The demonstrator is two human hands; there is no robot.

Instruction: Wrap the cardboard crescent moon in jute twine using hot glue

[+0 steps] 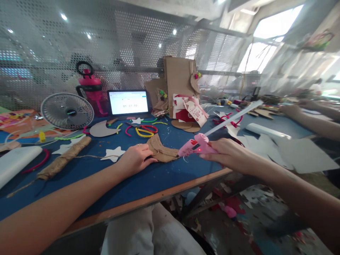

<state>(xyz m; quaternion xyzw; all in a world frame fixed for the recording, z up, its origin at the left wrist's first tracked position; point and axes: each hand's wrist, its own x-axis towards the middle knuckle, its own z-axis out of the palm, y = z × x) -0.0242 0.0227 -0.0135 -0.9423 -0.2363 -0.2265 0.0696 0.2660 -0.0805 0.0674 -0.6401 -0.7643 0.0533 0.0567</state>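
My right hand (228, 154) is wrapped round a pink hot glue gun (195, 146), with a long pale glue stick (233, 117) sticking out behind it. Its nozzle meets the right tip of a brown cardboard crescent (164, 151) lying on the blue table. Rows of twine appear to run along the crescent. My left hand (138, 158) grips the crescent's left end, the thumb stretched along its edge. From that hand a strand of twine (92, 156) leads left to a twine-wrapped roll (65, 157). A white paper star (113, 154) lies beside my left hand.
Scissors (146, 130), a pale crescent cutout (103, 129), a fan (67, 111), a pink bottle (91, 88) and a tablet (129, 102) stand or lie behind. White sheets (305, 152) cover the right side. Another person's arm (305, 118) rests at far right. The table's edge (148, 196) is close.
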